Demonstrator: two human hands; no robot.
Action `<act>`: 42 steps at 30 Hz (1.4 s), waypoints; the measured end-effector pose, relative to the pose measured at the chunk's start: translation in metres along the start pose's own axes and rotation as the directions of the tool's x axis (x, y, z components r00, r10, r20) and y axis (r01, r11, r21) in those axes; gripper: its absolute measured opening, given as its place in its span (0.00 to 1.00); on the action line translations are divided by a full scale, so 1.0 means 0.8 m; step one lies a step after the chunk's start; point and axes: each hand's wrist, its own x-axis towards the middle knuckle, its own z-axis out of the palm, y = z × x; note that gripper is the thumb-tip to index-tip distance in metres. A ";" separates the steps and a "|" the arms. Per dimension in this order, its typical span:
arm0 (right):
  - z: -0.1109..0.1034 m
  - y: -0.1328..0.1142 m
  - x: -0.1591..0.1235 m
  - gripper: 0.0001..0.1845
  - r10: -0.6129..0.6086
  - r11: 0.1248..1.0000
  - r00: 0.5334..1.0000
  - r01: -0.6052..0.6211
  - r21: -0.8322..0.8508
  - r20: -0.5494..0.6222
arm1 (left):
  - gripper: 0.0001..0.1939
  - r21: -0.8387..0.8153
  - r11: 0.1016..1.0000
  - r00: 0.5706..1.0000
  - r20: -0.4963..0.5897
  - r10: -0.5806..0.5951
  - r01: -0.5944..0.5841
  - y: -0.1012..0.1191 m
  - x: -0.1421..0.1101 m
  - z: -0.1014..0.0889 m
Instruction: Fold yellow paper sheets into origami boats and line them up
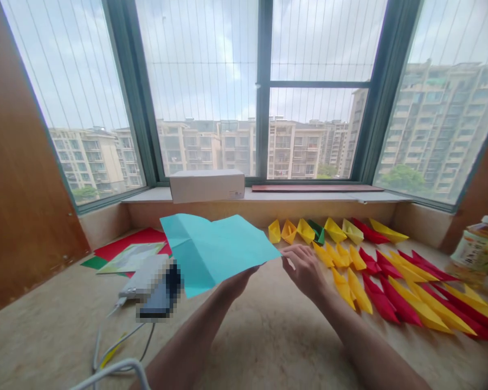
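Note:
A sheet of turquoise paper (pixel 215 246) with crease lines is held up above the tabletop, its surface bent along the folds. My left hand (pixel 239 279) holds it from below, and the sheet hides most of its fingers. At the sheet's right corner, my right hand (pixel 304 266) is closed, with thumb and index finger pinching the tip. Folded paper boats in yellow (pixel 305 231), green (pixel 318 232) and red (pixel 374 301) stand in rows right of my right hand.
Coloured paper sheets (pixel 124 242), a white power bank (pixel 144 276) and a blurred phone-like device (pixel 158 298) lie at left, with cables (pixel 117 368) in front. A drink bottle (pixel 477 246) stands far right. A white box (pixel 207 186) sits on the windowsill (pixel 309 197).

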 end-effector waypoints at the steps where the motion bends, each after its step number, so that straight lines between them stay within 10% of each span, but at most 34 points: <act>1: 0.001 -0.002 0.000 0.07 -0.011 1.000 0.999 0.011 0.002 0.038 | 0.22 -0.027 1.000 1.000 0.011 0.005 -0.004 0.002 0.000 0.001; 8: 0.000 -0.026 -0.002 0.08 -0.141 0.990 0.973 0.138 0.032 0.182 | 0.27 -0.304 0.946 0.991 0.028 0.130 -0.115 0.015 0.003 0.008; 18: -0.009 -0.061 0.007 0.08 -0.297 0.953 0.936 0.278 0.121 0.191 | 0.39 -0.510 0.844 0.980 0.179 -0.082 0.164 0.029 -0.001 0.014; 24: -0.010 -0.063 0.006 0.05 -0.311 0.940 0.913 0.255 0.227 0.262 | 0.27 -0.323 0.936 0.971 -0.139 -0.194 0.140 0.025 0.006 0.013; 29: -0.019 -0.035 0.005 0.08 0.041 0.959 0.994 -0.067 0.276 0.098 | 0.25 -0.187 0.944 0.941 -0.156 -0.301 0.271 0.030 0.011 -0.003; 33: -0.025 0.010 0.004 0.12 0.505 0.838 0.844 -0.430 0.335 -0.178 | 0.25 -0.167 0.932 0.928 -0.140 -0.346 0.322 0.035 0.009 -0.012; 37: -0.030 0.041 -0.001 0.25 0.762 0.481 0.640 -0.660 0.577 0.098 | 0.24 -0.166 0.910 0.917 -0.056 -0.395 0.381 0.041 0.004 -0.011; 42: -0.034 0.040 -0.002 0.26 0.664 0.240 0.659 -0.636 0.733 0.354 | 0.21 -0.157 0.892 0.905 0.101 -0.413 0.424 0.043 0.001 -0.009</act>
